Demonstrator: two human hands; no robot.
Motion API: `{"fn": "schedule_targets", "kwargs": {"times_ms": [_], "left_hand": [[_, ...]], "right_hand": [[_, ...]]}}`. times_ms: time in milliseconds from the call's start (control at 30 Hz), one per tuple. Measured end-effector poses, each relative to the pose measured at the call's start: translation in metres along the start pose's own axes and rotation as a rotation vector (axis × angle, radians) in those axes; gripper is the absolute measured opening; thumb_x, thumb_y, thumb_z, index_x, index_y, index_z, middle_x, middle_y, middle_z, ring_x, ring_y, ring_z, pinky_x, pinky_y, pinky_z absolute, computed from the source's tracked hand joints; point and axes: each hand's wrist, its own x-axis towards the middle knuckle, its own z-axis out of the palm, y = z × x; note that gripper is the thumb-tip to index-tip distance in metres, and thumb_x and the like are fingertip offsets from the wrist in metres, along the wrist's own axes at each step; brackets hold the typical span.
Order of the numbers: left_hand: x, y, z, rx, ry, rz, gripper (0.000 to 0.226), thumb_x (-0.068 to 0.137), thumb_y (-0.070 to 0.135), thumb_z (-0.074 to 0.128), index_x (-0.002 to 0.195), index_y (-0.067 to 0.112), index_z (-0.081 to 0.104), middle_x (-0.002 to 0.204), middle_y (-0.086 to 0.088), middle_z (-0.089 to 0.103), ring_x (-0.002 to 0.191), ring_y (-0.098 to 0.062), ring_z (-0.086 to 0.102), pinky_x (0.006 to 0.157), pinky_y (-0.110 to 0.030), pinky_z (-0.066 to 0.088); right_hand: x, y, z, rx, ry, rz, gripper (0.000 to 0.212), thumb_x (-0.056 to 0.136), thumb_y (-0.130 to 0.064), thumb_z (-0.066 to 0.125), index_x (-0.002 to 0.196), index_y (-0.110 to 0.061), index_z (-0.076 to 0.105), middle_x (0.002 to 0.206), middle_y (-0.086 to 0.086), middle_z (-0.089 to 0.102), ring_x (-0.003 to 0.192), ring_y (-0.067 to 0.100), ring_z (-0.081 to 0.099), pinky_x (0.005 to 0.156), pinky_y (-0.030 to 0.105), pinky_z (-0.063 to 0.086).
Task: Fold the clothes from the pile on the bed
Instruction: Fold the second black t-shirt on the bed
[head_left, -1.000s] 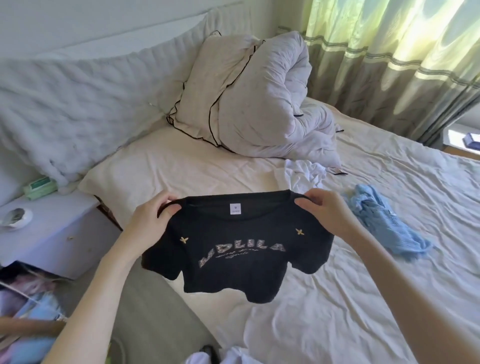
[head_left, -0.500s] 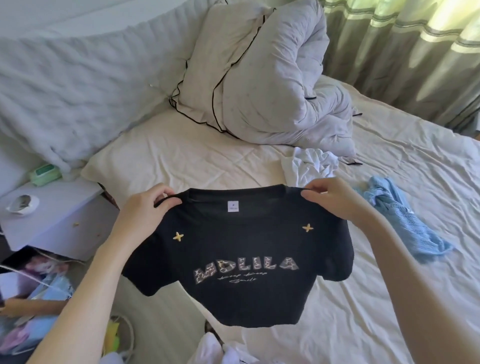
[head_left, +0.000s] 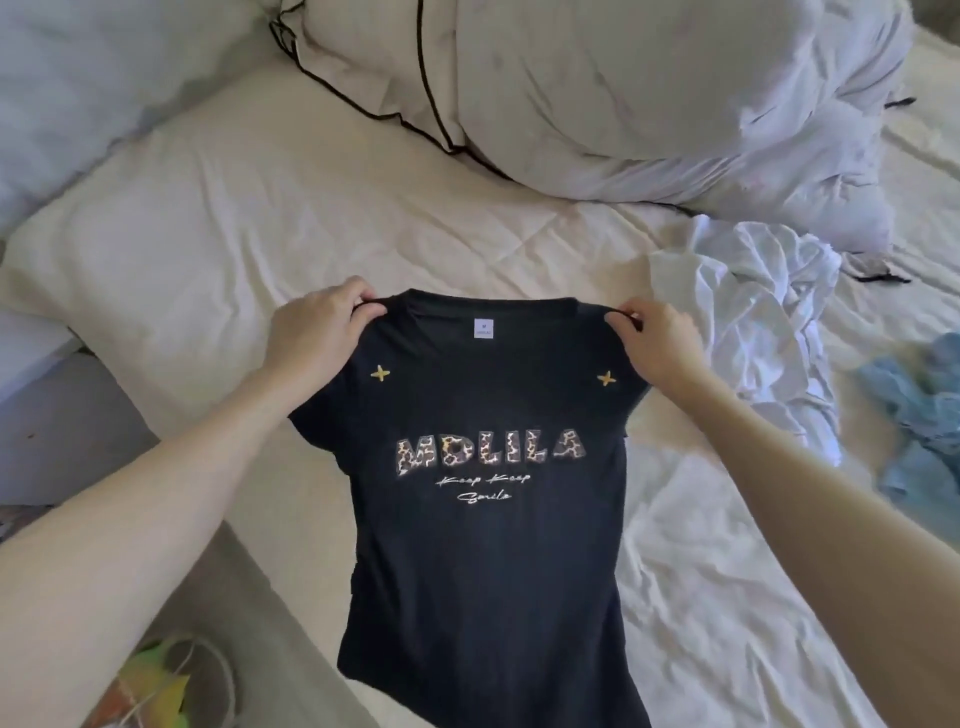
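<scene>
So the black short-sleeved cotton T-shirt with the leopard-print lettering (head_left: 488, 519) is held up by its shoulders, print facing the camera, hanging over the near edge of the cream-sheeted bed (head_left: 260, 218). The left hand (head_left: 311, 332) pinches the shoulder seam at about 10 o'clock from the print, and the right hand (head_left: 654, 343) pinches the other shoulder at 2 o'clock, fingers curled onto the fabric on both sides. Holding it by the shoulders like that lets the body hang straight and shake flat, which I'd guess is the setup for laying it down to fold.

Around it: a crumpled white cotton garment (head_left: 748, 312) lies at 2 o'clock, just beside the right hand, with a bunched light-blue fabric piece (head_left: 919, 415) at 3 o'clock near the frame edge. A rolled-up white duvet with black piping (head_left: 623, 93) sits at 12 o'clock. The white garment probably crowds the landing spot on the right; the sheet to the left looks freer.
</scene>
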Motion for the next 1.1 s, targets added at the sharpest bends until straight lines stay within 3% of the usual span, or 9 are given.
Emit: {"fn": "schedule_targets", "kwargs": {"times_ms": [267, 433, 567, 667, 767, 900, 1000, 1067, 1100], "left_hand": [[0.064, -0.035, 0.103, -0.042, -0.049, -0.064, 0.026, 0.094, 0.042, 0.051, 0.101, 0.018, 0.061, 0.096, -0.002, 0.069, 0.088, -0.031, 0.060, 0.068, -0.033, 0.039], [0.065, -0.063, 0.133, -0.386, -0.256, -0.264, 0.026, 0.088, 0.048, 0.058, 0.105, 0.028, 0.057, 0.085, 0.021, 0.060, 0.081, -0.003, 0.057, 0.070, -0.021, 0.040], [0.042, -0.094, 0.122, -0.708, -0.121, -0.512, 0.015, 0.095, 0.031, 0.052, 0.107, 0.022, 0.056, 0.089, 0.012, 0.062, 0.080, -0.005, 0.060, 0.061, -0.014, 0.047], [-0.001, -0.111, 0.114, -0.706, -0.096, -0.669, 0.022, 0.098, 0.022, 0.047, 0.113, 0.011, 0.059, 0.086, 0.008, 0.061, 0.071, -0.004, 0.058, 0.053, -0.007, 0.046], [-0.039, -0.112, 0.114, -0.668, -0.192, -0.691, 0.020, 0.096, 0.024, 0.051, 0.109, 0.015, 0.063, 0.085, 0.004, 0.062, 0.067, -0.006, 0.057, 0.054, -0.011, 0.047], [-0.032, -0.104, 0.116, -0.681, -0.257, -0.548, 0.029, 0.094, 0.025, 0.053, 0.124, 0.023, 0.056, 0.105, 0.006, 0.057, 0.087, -0.006, 0.055, 0.078, -0.021, 0.046], [-0.015, -0.102, 0.119, -0.586, -0.336, -0.417, 0.028, 0.092, 0.020, 0.057, 0.120, 0.017, 0.059, 0.111, -0.001, 0.042, 0.085, -0.002, 0.046, 0.085, -0.012, 0.034], [-0.009, -0.102, 0.116, -0.566, -0.382, -0.372, 0.013, 0.089, 0.019, 0.062, 0.101, 0.013, 0.063, 0.109, 0.003, 0.039, 0.083, -0.001, 0.044, 0.080, -0.006, 0.032], [-0.008, -0.104, 0.113, -0.618, -0.384, -0.375, 0.006, 0.089, 0.019, 0.063, 0.091, 0.013, 0.063, 0.107, 0.005, 0.043, 0.083, 0.000, 0.047, 0.077, -0.003, 0.034]], "right_hand": [[0.079, 0.032, 0.075, -0.088, 0.040, 0.066, 0.027, 0.094, -0.035, 0.053, 0.100, -0.014, 0.069, 0.093, 0.008, 0.067, 0.079, 0.023, 0.049, 0.068, 0.031, 0.035], [0.073, 0.030, 0.115, -0.279, 0.071, 0.074, 0.033, 0.096, -0.026, 0.046, 0.124, -0.013, 0.058, 0.130, 0.010, 0.051, 0.123, 0.031, 0.038, 0.102, 0.043, 0.023], [0.009, 0.002, 0.143, -0.242, 0.104, -0.176, 0.044, 0.094, -0.025, 0.053, 0.135, -0.010, 0.050, 0.145, 0.016, 0.041, 0.139, 0.035, 0.031, 0.113, 0.055, 0.014], [-0.046, -0.023, 0.171, -0.225, -0.038, -0.319, 0.048, 0.092, -0.029, 0.053, 0.136, -0.011, 0.050, 0.147, 0.016, 0.040, 0.138, 0.035, 0.033, 0.110, 0.061, 0.020], [-0.075, -0.035, 0.199, -0.284, -0.231, -0.332, 0.053, 0.095, -0.038, 0.042, 0.144, -0.018, 0.038, 0.154, 0.012, 0.028, 0.143, 0.033, 0.022, 0.112, 0.058, 0.015], [-0.077, -0.028, 0.214, -0.365, -0.355, -0.289, 0.062, 0.098, -0.046, 0.030, 0.151, -0.027, 0.005, 0.160, 0.003, -0.002, 0.147, 0.025, -0.006, 0.116, 0.049, -0.003], [-0.072, -0.039, 0.207, -0.330, -0.299, -0.262, 0.056, 0.095, -0.042, 0.047, 0.146, -0.022, 0.035, 0.155, 0.008, 0.026, 0.143, 0.030, 0.022, 0.113, 0.051, 0.017], [-0.055, -0.054, 0.199, -0.255, -0.128, -0.258, 0.039, 0.090, -0.035, 0.060, 0.123, -0.014, 0.060, 0.127, 0.012, 0.057, 0.116, 0.035, 0.053, 0.093, 0.049, 0.038], [-0.041, -0.062, 0.196, -0.240, -0.074, -0.262, 0.034, 0.091, -0.034, 0.060, 0.116, -0.012, 0.063, 0.116, 0.012, 0.060, 0.104, 0.034, 0.057, 0.086, 0.046, 0.040]]}}
